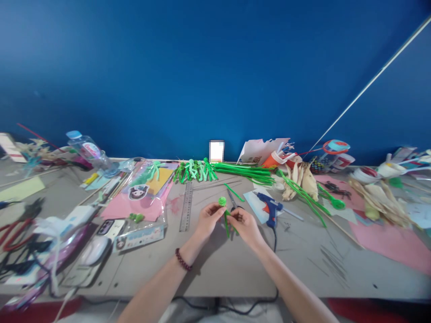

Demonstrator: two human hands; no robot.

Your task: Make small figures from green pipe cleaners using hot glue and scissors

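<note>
Between my two hands is a green pipe-cleaner piece (222, 201) with a coiled light-green ball at its top and darker stems hanging below. My left hand (211, 218) pinches it just under the ball. Fingers of my right hand (245, 224) close on the stem part, a little lower and to the right. Scissors (233, 199) lie just behind my hands, partly hidden by them. A loose short green pipe cleaner (235, 192) rests beside the blades. Left of my left hand lies a metal ruler (186, 206).
Along the wall lie finished-looking green pipe-cleaner figures (195, 170) and a bundle of green pipe cleaners (245, 171). A blue glue gun (272, 209) with its cord sits to the right. At left are a clear plastic bag (148, 193), a phone (109, 228) and a bottle (88, 149).
</note>
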